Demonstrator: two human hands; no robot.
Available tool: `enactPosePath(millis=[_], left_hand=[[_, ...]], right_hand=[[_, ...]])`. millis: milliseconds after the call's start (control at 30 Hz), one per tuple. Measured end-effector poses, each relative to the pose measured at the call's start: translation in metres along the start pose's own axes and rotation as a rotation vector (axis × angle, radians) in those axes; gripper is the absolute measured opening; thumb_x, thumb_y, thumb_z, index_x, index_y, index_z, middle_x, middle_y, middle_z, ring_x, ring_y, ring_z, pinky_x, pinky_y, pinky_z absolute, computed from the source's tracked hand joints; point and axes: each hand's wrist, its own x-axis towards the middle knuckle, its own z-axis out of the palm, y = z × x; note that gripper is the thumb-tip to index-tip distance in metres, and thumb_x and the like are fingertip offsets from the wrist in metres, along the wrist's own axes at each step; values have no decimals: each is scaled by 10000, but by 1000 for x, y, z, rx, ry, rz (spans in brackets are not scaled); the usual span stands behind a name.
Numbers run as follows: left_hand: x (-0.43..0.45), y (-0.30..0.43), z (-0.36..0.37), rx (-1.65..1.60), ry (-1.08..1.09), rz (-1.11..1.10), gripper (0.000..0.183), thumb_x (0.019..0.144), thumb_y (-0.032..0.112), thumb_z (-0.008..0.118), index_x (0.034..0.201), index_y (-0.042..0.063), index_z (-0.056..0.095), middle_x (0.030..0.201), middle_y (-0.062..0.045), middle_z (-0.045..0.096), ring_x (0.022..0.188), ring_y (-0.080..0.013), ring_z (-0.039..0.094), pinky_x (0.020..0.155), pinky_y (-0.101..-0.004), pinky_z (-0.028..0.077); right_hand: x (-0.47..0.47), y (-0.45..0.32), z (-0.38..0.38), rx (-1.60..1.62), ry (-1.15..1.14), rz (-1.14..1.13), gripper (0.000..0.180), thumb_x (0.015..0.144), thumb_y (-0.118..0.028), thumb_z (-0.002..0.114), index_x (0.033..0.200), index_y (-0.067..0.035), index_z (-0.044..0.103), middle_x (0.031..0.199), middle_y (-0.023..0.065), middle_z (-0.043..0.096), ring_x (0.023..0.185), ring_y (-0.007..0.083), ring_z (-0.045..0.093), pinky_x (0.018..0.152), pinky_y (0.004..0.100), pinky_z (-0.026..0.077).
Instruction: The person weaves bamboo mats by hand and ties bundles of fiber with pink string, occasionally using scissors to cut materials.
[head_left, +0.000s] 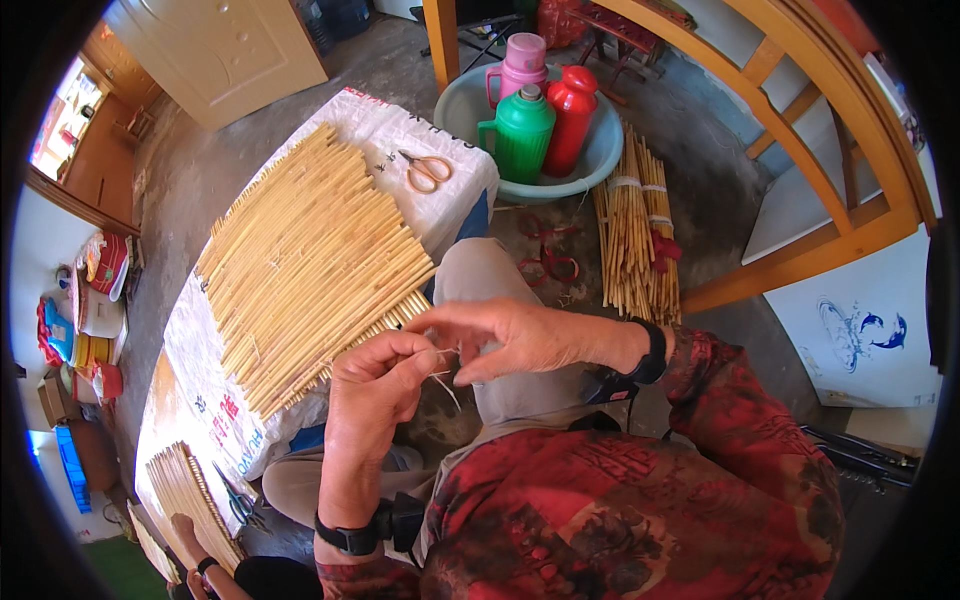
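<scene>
Between thumb and index finger, my left hand (382, 379) pinches a thin pale string (448, 386), with loose ends hanging below the grip. My right hand (521, 337) is just to the right of it, above my knee. Its thumb is apart from its fingers, which are blurred by motion and close to the string. Beyond both hands, a mat of pale reed-like stalks (315, 262) lies on a support covered with a white woven plastic sheet (450, 146). The mat's near edge is partly hidden by my left hand.
Scissors (427, 174) lie beside the mat. A basin (457, 112) holds green (525, 135), red (571, 116) and pink (525, 64) thermos flasks. Stalk bundles (626, 247) stand near a wooden frame (795, 270). Another person's hand (184, 529) touches a second mat (187, 491) at lower left.
</scene>
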Motion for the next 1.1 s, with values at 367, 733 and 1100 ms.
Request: enactPosePath(millis=[367,733,1100], left_hand=[[32,-28,-36,-43,63,-10,69,792,64,584,782,-2,569,494,28,418,356,-22,291,309,-169,208],[51,-65,-35,221,111,-204,75,790,67,580,765,-1,562,484,35,411,362,-25,326,327,-171,238],[23,-90,-62,2,260,-309,63,796,39,553,740,21,529,467,29,398,346,-32,308,316,-174,211]], right_hand=[[-69,4,-88,-40,341,306,147,814,-145,582,857,-9,617,672,22,554,526,60,503,496,196,404],[-116,12,-226,-657,971,440,162,805,-172,556,793,-14,590,636,26,562,425,74,466,375,231,380],[-82,52,-343,-653,1223,380,149,799,-171,551,801,-29,593,623,23,561,432,85,454,369,245,383]])
